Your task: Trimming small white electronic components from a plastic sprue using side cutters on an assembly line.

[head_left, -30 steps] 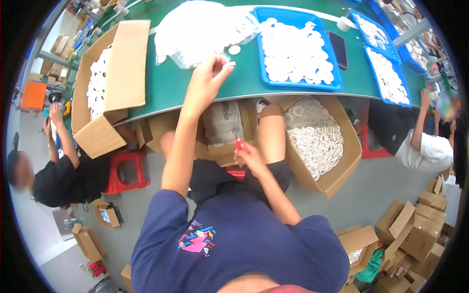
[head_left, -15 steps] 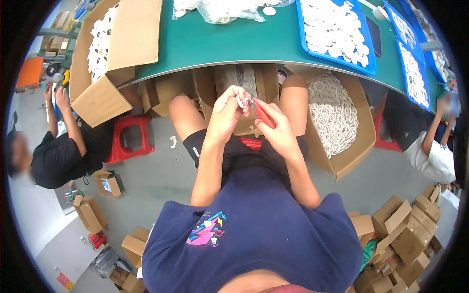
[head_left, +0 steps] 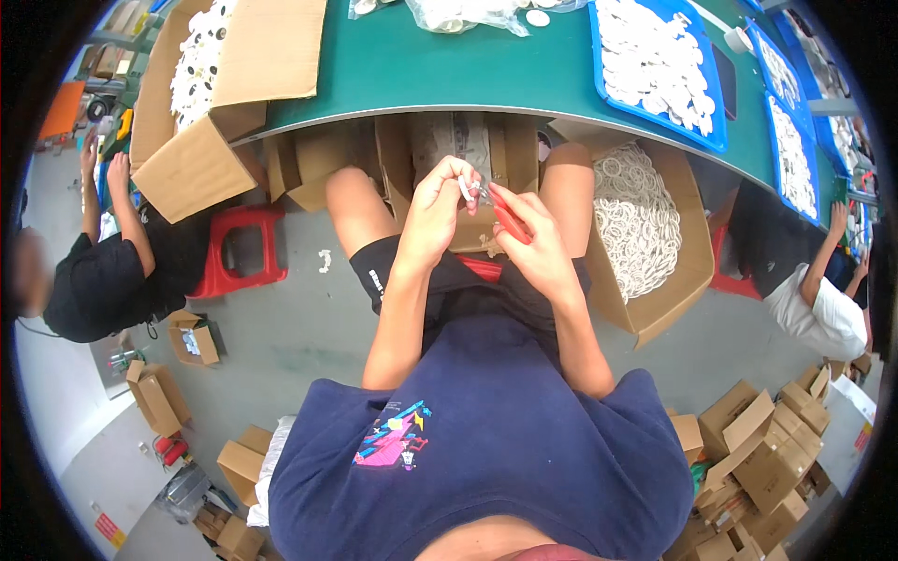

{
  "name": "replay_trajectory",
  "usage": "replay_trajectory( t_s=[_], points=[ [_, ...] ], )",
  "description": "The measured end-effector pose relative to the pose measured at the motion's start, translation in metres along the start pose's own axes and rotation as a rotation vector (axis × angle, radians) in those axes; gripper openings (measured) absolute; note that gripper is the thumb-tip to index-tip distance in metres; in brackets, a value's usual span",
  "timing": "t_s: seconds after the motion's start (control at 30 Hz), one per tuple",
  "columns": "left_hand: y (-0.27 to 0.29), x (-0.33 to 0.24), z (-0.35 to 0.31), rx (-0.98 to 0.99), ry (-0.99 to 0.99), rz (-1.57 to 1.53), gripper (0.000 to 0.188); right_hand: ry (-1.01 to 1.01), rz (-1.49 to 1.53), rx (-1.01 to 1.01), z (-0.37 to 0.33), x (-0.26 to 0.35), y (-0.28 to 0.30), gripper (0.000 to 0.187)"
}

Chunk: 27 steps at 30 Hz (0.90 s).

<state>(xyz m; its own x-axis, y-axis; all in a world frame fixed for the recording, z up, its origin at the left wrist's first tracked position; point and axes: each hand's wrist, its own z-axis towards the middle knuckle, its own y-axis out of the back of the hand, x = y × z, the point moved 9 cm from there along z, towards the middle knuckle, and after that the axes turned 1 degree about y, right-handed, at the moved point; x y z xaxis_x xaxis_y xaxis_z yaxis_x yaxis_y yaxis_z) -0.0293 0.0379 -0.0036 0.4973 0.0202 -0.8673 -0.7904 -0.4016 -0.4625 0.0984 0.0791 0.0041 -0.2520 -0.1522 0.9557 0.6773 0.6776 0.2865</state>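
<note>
My left hand (head_left: pixel 437 208) is closed, pinching a small white plastic ring (head_left: pixel 465 190) between thumb and fingers above my lap. In my right hand (head_left: pixel 540 245) is a pair of red-handled pliers (head_left: pixel 511 224), with fingers wrapped round the grips. Its metal jaws point left and meet the side of the ring, or come very near it; the fingers partly hide the spot. Beside my right knee stands a cardboard box (head_left: pixel 697 245) holding a heap of similar white rings (head_left: pixel 638 224).
Ahead is a green table (head_left: pixel 449 79) with blue trays (head_left: pixel 718 126) of white round pieces, a plastic bag (head_left: pixel 468 14) and an open carton (head_left: pixel 267 51). People sit at left (head_left: pixel 103 285) and right (head_left: pixel 818 309). More cartons (head_left: pixel 781 453) are stacked behind on the right.
My view has shifted slightly, so the table's things sit a little further right. Both hands keep their hold on the ring and pliers, with only small movement at the jaws.
</note>
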Motion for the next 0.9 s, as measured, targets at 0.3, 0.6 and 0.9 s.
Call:
replay_trajectory(
  t_s=[0.3, 0.6, 0.9],
  points=[
    [0.011, 0.018, 0.014, -0.038, -0.046, 0.066, 0.018, -0.01, -0.066, -0.047, 0.009, -0.017, -0.001, 0.039],
    [0.281, 0.317, 0.027, -0.508, 0.853, -0.153, 0.016, -0.75, 0.495, 0.422, 0.018, -0.244, -0.177, 0.03],
    [0.117, 0.163, 0.036, 0.084, 0.369, 0.899, 0.01, -0.751, 0.385, 0.321, 0.0, -0.281, -0.143, 0.035]
  ],
)
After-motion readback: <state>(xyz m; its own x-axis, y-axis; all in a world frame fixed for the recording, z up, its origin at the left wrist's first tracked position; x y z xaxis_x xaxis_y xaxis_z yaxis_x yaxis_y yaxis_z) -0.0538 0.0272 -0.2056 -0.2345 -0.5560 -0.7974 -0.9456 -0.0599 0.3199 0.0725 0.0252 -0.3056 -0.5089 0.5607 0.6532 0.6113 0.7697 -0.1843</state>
